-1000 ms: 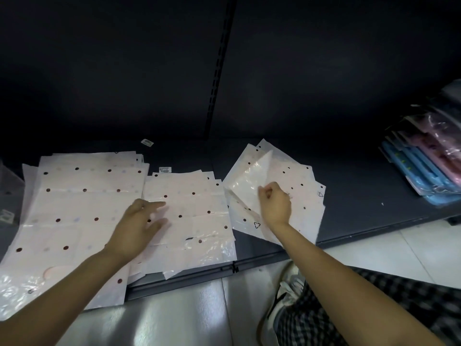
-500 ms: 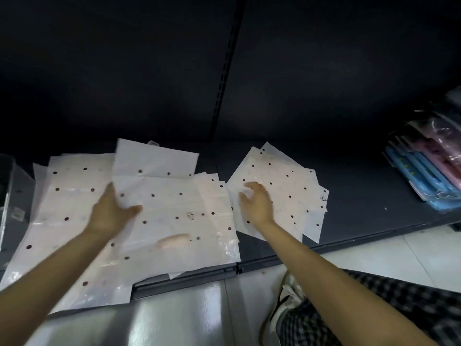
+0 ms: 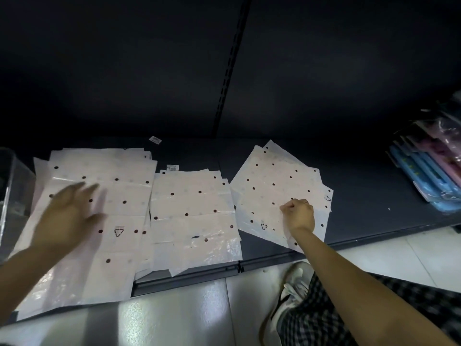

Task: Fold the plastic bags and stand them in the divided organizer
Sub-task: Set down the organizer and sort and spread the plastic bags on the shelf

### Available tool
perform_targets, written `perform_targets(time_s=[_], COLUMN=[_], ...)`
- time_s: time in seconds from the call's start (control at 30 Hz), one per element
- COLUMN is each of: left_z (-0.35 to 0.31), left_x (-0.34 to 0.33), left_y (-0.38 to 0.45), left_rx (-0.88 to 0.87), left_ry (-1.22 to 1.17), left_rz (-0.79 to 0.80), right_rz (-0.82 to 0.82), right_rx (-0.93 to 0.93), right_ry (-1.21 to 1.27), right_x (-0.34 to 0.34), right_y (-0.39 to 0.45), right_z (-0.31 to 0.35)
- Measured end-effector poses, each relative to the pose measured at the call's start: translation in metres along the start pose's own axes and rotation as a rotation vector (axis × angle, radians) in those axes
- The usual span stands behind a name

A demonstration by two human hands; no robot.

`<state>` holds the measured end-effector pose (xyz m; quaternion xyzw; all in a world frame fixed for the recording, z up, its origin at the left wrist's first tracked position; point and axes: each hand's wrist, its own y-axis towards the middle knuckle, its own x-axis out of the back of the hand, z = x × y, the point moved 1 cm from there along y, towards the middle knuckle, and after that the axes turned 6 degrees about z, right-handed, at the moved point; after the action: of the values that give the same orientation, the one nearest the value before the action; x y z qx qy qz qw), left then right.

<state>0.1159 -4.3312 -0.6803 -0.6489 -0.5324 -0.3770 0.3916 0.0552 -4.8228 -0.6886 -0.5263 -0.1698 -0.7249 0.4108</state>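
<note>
Three stacks of dotted plastic bags are lying flat on the dark shelf [image 3: 361, 196]: a left stack [image 3: 119, 196], a middle stack [image 3: 194, 216] and a right stack [image 3: 274, 181] turned at an angle. The left hand [image 3: 72, 216] is hovering over the left stack, its grip wide with fingers spread; motion blur makes contact uncertain. The right hand [image 3: 298, 214] is resting on the right stack, fingers curled and apparently pinching a bag. Blue and pink packages [image 3: 429, 171] are lying at the far right.
</note>
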Motion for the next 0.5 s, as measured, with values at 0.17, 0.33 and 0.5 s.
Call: perform_targets(time_s=[0.17, 0.33, 0.5], left_z=[-0.027, -0.028, -0.062], left_x=[-0.016, -0.016, -0.009], left_y=[-0.016, -0.016, -0.014], left_rx=[-0.157, -0.13, -0.162], left_ry=[0.148, 0.075, -0.157], left_rz=[0.312, 0.339, 0.202], right_rz=[0.061, -0.007, 0.037], right_rx=[0.047, 0.0, 0.137], right_ry=[0.012, 0.182, 0.707], right_x=[-0.004, -0.003, 0.002], right_y=[-0.008, -0.009, -0.025], right_z=[0.002, 0.005, 0.037])
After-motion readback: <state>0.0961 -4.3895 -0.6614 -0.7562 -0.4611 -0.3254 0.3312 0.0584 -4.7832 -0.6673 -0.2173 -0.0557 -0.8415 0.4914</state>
